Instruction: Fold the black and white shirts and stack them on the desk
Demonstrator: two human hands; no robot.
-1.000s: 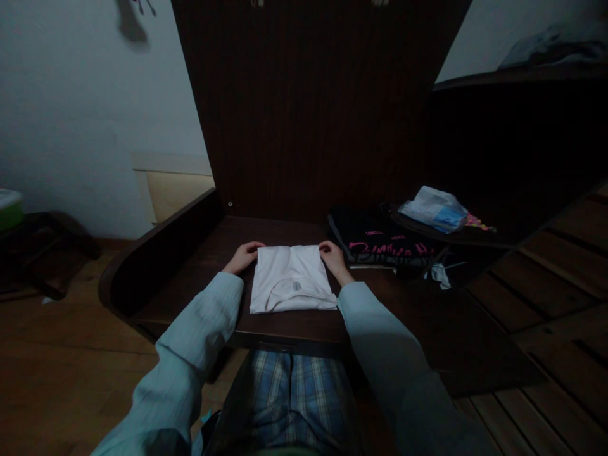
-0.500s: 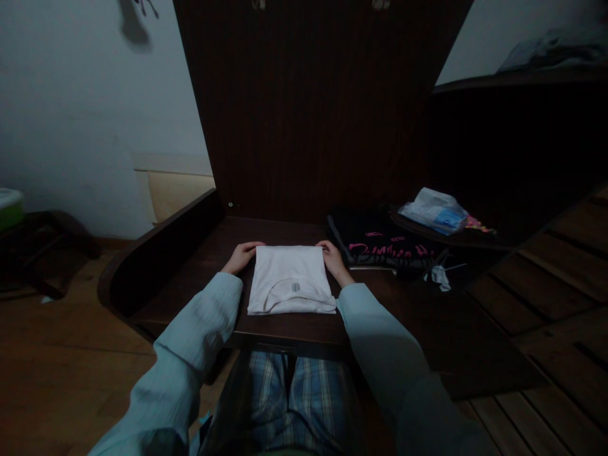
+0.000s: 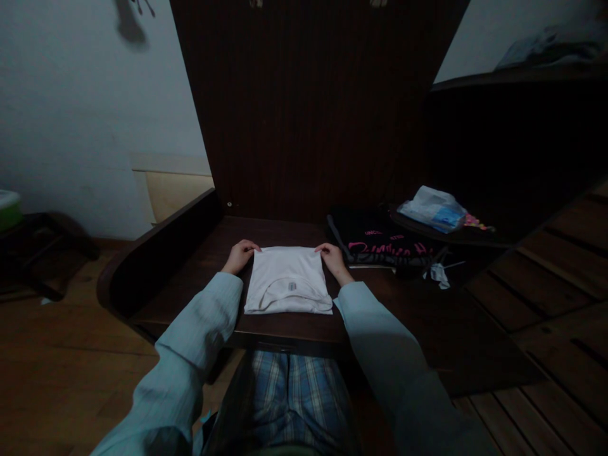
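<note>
A white T-shirt (image 3: 285, 269), folded into a near-square, lies on the dark wooden desk (image 3: 228, 231) in front of me. Its round neckline and grey label face up along the near side. At the shirt's far left corner, my left hand (image 3: 241, 255) pinches the fabric between thumb and fingers. My right hand (image 3: 334, 259) is closed on the far right corner in the same way. The far edge looks pulled straight between the two hands.
Dark folded clothing with pink lettering (image 3: 384, 244) is stacked to the right. Above it, a small shelf (image 3: 427, 231) carries a clear plastic packet (image 3: 434, 209). A raised side board (image 3: 156, 244) bounds the desk on the left, and a tall dark panel (image 3: 304, 114) stands behind.
Both hands have gone from lying along the shirt's far sides to pinching its far corners. The far edge looks a little raised, and the collar area has shifted slightly.
</note>
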